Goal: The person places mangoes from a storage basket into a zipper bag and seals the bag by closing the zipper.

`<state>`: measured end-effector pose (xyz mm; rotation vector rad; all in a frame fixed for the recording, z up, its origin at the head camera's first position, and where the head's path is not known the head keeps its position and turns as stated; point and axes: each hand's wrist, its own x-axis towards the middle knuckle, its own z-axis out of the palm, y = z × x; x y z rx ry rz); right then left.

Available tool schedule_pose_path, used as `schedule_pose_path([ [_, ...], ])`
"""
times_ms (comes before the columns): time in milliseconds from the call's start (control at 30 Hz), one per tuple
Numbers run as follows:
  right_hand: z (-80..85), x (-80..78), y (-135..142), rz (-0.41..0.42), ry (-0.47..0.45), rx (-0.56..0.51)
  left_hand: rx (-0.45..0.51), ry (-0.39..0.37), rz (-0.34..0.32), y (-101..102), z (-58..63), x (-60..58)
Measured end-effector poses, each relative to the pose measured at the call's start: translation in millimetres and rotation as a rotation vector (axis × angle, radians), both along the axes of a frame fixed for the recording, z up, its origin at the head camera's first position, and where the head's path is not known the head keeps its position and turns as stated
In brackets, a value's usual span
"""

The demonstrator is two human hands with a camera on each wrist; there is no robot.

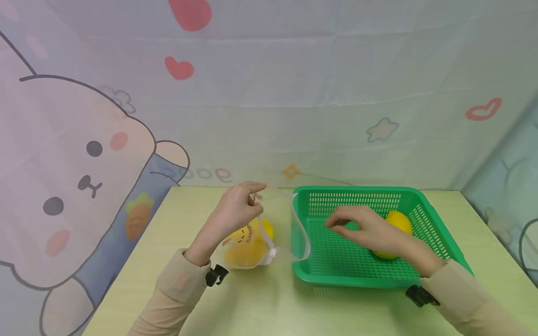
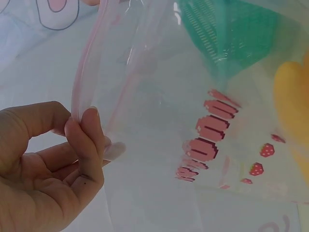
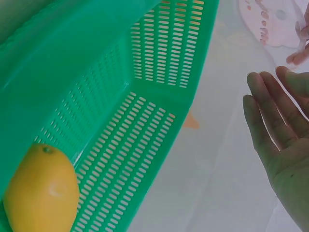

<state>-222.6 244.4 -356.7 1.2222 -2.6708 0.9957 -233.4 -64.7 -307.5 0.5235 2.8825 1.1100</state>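
Observation:
My left hand (image 1: pixel 235 207) pinches the pink-edged rim of a clear plastic zip bag (image 2: pixel 145 125) between thumb and fingers. Pink lettering and small strawberries are printed on the bag. Yellow fruit (image 2: pixel 292 106) sits low inside it, partly hidden behind the film and print in the head view. The bag's mouth gapes toward the basket. Over the green basket (image 1: pixel 357 279), my right hand (image 1: pixel 363 226) hovers with relaxed fingers and holds nothing. Beneath that hand a yellow mango (image 3: pixel 43 191) lies in the basket, partly covered by the hand and wrist in the head view.
The basket, with slotted walls, stands on the right of a pale wooden table (image 1: pixel 252 308). Behind the table hangs a printed cloth (image 1: pixel 269 93) with a cartoon bear and hearts. A dark cable (image 1: pixel 522 247) hangs at the far right.

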Motion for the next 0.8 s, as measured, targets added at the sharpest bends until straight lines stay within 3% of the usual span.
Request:
schedule_pose_path([
  [400,2.2,-3.1,18.1,-0.006,0.133,0.063,0.004,0.015,-0.002,-4.3,-0.6,-0.9],
  [800,4.1,-0.8,29.6,-0.026,0.147,0.153,0.023,0.011,-0.02,-4.0,-2.6,-1.2],
])
